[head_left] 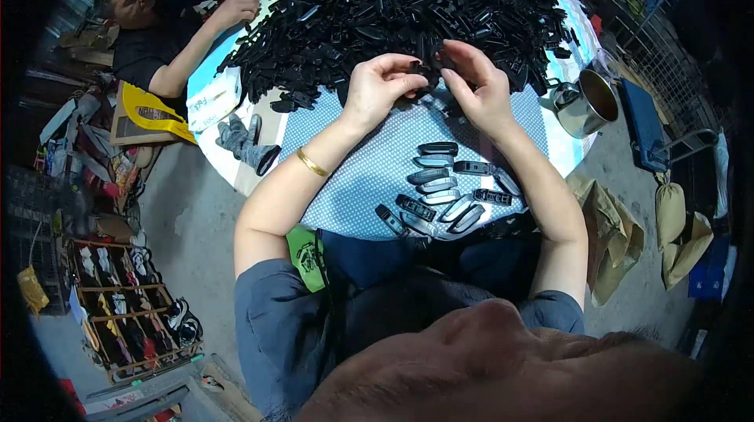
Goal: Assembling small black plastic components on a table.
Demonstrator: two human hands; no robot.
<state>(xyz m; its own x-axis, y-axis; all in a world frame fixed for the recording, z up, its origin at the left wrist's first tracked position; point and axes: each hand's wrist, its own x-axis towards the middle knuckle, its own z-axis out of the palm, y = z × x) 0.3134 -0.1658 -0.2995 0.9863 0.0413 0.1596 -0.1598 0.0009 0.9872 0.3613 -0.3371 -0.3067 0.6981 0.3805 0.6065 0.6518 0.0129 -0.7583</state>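
Note:
At the near edge of a big heap of black plastic pieces [400, 5], my two hands face each other. My left hand [382, 90] pinches a small black plastic piece [419, 68] between thumb and fingertips. Close beside it, my right hand [481, 93] curls its thumb and fingers round a dark piece that blends with the heap behind; its exact shape is hard to make out. Nearer to me, between my forearms, several long oval black casings [432, 178] lie loosely grouped on the patterned cloth [345, 178]. Some show a hollow side, others a smooth one.
A steel mug [587, 104] stands at the table's right side. Grey work gloves [247, 144] and a white packet [215, 100] lie at left. Beyond them another person's hands [239, 7] work by the heap. A yellow stool [149, 115] and shoe rack [122, 308] stand left.

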